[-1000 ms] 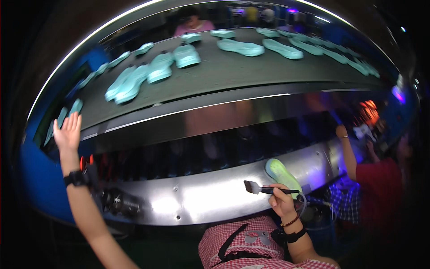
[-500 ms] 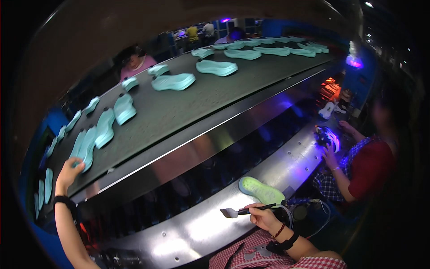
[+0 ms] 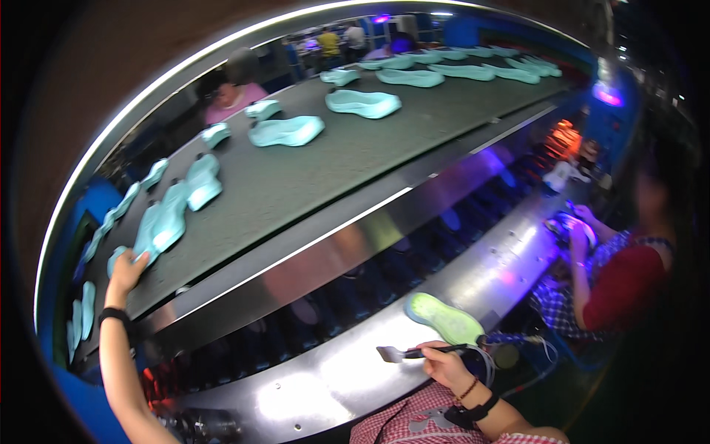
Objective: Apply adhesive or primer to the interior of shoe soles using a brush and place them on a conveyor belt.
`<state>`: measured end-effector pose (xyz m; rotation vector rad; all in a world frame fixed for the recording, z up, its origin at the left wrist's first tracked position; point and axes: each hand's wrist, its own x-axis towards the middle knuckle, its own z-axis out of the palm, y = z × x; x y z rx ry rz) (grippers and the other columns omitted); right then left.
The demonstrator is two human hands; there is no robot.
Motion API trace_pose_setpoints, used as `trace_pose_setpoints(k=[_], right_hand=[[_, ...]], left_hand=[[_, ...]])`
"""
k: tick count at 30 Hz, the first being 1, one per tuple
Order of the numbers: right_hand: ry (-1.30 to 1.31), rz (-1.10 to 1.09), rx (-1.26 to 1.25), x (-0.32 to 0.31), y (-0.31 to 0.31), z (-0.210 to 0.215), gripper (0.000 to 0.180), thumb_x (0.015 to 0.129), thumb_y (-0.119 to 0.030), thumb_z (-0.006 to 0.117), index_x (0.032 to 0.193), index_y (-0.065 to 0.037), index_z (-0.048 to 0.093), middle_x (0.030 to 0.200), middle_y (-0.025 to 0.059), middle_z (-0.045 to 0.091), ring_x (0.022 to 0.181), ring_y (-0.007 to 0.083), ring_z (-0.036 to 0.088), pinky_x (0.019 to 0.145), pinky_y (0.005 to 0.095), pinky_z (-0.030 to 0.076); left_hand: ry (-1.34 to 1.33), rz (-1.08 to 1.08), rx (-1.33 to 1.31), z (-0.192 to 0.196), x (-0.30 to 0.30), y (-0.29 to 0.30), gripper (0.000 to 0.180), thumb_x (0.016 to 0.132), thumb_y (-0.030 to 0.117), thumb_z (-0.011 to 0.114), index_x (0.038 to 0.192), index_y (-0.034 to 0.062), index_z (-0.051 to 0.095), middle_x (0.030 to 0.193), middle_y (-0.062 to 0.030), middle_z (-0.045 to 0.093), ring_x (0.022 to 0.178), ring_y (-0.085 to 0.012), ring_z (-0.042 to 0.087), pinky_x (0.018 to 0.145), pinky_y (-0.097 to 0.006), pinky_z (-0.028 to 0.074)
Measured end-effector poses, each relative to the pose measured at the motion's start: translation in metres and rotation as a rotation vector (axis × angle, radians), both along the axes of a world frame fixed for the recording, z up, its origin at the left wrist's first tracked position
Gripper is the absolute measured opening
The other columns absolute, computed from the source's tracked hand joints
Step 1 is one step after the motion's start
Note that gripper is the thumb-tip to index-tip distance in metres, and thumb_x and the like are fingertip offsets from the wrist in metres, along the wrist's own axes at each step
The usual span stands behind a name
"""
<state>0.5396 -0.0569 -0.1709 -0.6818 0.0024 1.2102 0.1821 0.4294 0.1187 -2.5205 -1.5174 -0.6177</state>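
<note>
On the dark conveyor belt (image 3: 310, 174), my left hand (image 3: 127, 271) has its fingers closed round the near end of a pale teal shoe sole (image 3: 115, 258). Right beside it lie further teal soles (image 3: 170, 214), some touching each other. Held in my right hand (image 3: 444, 365), above the metal ledge close to my lap, is a flat brush (image 3: 403, 354) with a dark handle, its bristles pointing left. Just beyond that hand, a yellow-green shoe sole (image 3: 445, 318) lies on the ledge with its hollow side up.
A curved shiny metal ledge (image 3: 355, 377) runs before me, with a dark row of shoe shapes (image 3: 370, 277) behind it. At right, a co-worker in a red sleeve (image 3: 621, 285) handles a shoe under purple light. Another person in pink (image 3: 235, 100) sits across the belt.
My left hand has shifted slightly right and up in view, and a teal sole by its fingers now stands apart from the others. The brush stays in my right hand.
</note>
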Motion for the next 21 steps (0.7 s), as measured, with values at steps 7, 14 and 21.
trace_pose_setpoints(k=[7,14,21], right_hand=[[-0.011,0.027,-0.026,0.002,-0.003,-0.012,0.016,0.081,-0.004,0.056,0.094,0.003,0.06,0.086,0.0146,0.063,0.049,0.0123,0.051,0.046,0.0208,0.042],[-0.007,0.033,-0.016,0.015,0.0,-0.013,0.017,0.081,-0.005,0.055,0.094,0.005,0.059,0.085,0.0153,0.063,0.048,0.0132,0.051,0.046,0.0211,0.042],[-0.071,-0.018,-0.025,0.015,-0.016,-0.004,0.017,0.084,-0.005,0.05,0.097,0.002,0.058,0.086,0.0136,0.063,0.049,0.0142,0.053,0.045,0.024,0.041]], left_hand=[[-0.017,0.018,-0.163,0.033,0.061,-0.072,0.047,0.07,0.042,0.067,0.08,-0.0028,0.061,0.078,-0.0208,0.062,0.08,-0.0277,0.061,0.072,-0.036,0.044],[0.018,-0.16,-0.197,0.038,0.144,-0.091,0.038,0.071,0.038,0.068,0.077,0.001,0.064,0.071,-0.0148,0.063,0.072,-0.0214,0.061,0.069,-0.034,0.045],[0.043,-0.51,-0.252,0.033,0.246,-0.119,0.033,0.075,0.031,0.065,0.09,0.0018,0.064,0.083,-0.0142,0.064,0.08,-0.0178,0.059,0.074,-0.032,0.044]])
